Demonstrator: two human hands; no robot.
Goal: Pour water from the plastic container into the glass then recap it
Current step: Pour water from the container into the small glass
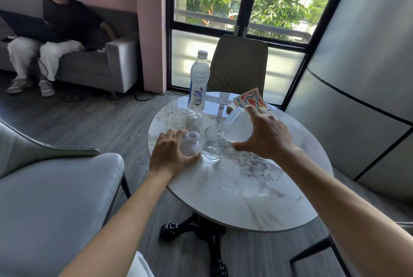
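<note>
Marble table (pixel 257 191) (near edge bare)

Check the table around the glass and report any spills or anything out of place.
A few small droplets lie on the marble table, toward its near edge from the glass, and look like spilled water. Otherwise nothing stands out: the glass is upright while the right hand tips the container over it.

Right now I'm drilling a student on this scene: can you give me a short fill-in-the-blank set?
1. The right hand tilts the container over the ____.
2. The left hand holds the white ____ on the table.
3. The bottle behind the glass is ____, not open.

Missing words: glass; cap; capped
</note>
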